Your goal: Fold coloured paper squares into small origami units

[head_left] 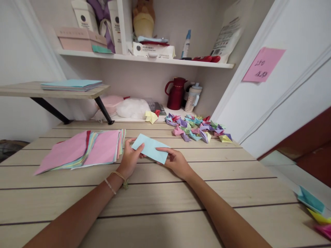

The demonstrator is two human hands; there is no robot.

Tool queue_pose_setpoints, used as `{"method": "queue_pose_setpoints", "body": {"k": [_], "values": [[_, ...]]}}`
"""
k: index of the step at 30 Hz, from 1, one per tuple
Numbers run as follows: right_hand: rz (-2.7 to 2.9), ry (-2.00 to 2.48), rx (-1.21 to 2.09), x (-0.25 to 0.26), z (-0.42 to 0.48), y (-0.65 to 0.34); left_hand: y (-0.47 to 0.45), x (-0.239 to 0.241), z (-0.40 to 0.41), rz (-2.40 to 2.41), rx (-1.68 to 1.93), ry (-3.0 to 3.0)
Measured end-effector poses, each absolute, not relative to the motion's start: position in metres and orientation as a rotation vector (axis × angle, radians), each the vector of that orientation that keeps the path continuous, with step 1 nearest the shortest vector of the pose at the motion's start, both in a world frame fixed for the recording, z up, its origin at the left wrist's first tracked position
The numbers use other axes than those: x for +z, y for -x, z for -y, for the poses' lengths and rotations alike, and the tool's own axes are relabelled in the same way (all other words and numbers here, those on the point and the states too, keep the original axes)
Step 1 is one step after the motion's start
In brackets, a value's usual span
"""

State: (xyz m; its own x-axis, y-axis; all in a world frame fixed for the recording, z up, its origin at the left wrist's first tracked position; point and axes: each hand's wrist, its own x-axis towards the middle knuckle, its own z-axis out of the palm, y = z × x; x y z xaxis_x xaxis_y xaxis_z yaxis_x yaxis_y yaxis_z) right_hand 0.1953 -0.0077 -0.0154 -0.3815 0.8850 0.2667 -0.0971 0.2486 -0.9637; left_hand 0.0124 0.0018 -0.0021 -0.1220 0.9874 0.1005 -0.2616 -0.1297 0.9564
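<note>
Both hands hold a light blue sheet of paper (150, 148), folded into a rectangle, just above the wooden table (165, 199). My left hand (130, 157) pinches its left end, thumb on top. At the sheet's lower right edge my right hand (175, 160) grips it with thumb over the paper. A fanned stack of coloured paper sheets (85, 148), mostly pink on top, lies just left of my left hand. A pile of several folded paper figures (198, 128) in mixed colours sits at the back right of the table.
A low side shelf (51, 90) with blue sheets overhangs the table's back left. Behind stand a red jug (177, 93), a white cup (193, 97) and a plastic bag (132, 108). A white door with a pink note (263, 64) is on the right. More folded papers (314, 208) lie at the right edge.
</note>
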Motion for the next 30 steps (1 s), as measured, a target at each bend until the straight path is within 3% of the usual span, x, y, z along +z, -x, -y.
{"method": "queue_pose_setpoints", "body": {"k": [5,13,20,30], "values": [[1.552,0.785,1.137,-0.0131,0.0083,-0.1964,-0.0179,0.0046,0.0054,-0.950,1.453,-1.141],[1.529,0.753,1.500,-0.0061,0.0117,-0.1971,-0.0151,0.0042,0.0042,-0.991,1.392,-1.179],[1.459,1.001,1.205,-0.0087,0.0106,-0.1933,-0.0162,0.0068,0.0075,-1.018,1.353,-1.209],[1.310,1.035,1.236,-0.0110,0.0065,-0.1920,-0.0171,0.0019,0.0064,-0.921,1.333,-1.137]]}}
